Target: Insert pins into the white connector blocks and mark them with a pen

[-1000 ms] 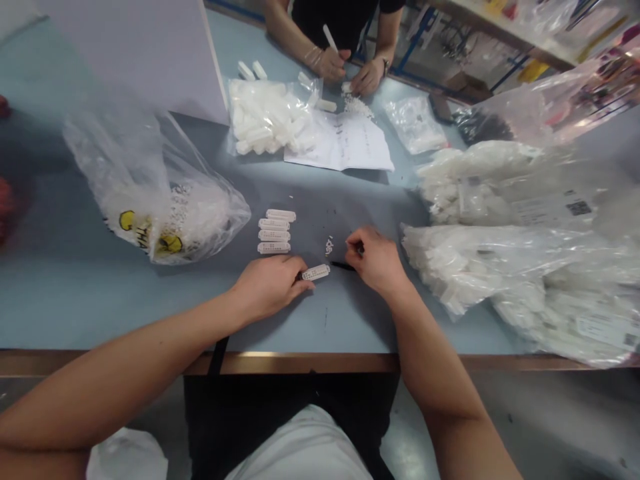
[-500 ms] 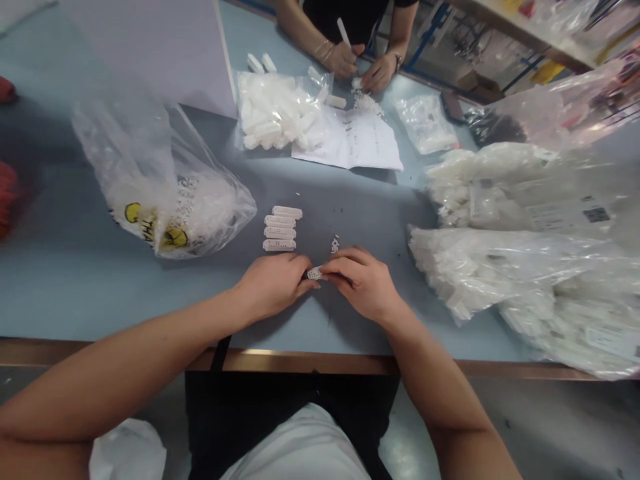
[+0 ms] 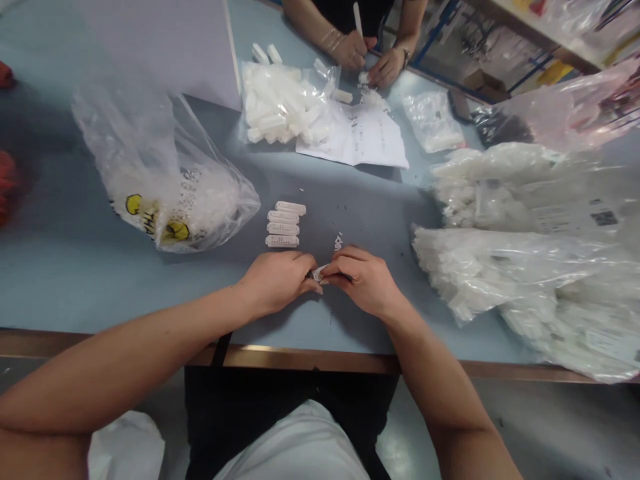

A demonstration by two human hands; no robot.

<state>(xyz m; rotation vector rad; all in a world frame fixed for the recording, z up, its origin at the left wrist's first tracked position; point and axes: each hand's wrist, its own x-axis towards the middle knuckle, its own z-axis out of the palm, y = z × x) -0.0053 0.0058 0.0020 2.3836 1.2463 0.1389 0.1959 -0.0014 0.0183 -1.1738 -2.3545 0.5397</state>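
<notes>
Strip (image 3: 319, 274), just my side of the pile (image 3: 338, 241), points roughly sideways, my left hand (image 3: 277, 283) pinching it, my right hand (image 3: 367, 281) touching, grip unclear.

Left edge: a red object (image 3: 7, 75), blurred
Upper left: a pale panel (image 3: 170, 50)
Far side: creased paper (image 3: 367, 137) with writing, partly under a clear bag (image 3: 285, 103)
Upper right: a flat dark object (image 3: 459, 105), brown box (image 3: 485, 85)
Lower left: something white (image 3: 127, 445) below the counter (image 3: 150, 293)

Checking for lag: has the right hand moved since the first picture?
Yes: judged by the loose bits, the right hand moved left and nearer the table edge, from beside them to the white piece in the left hand.
</notes>
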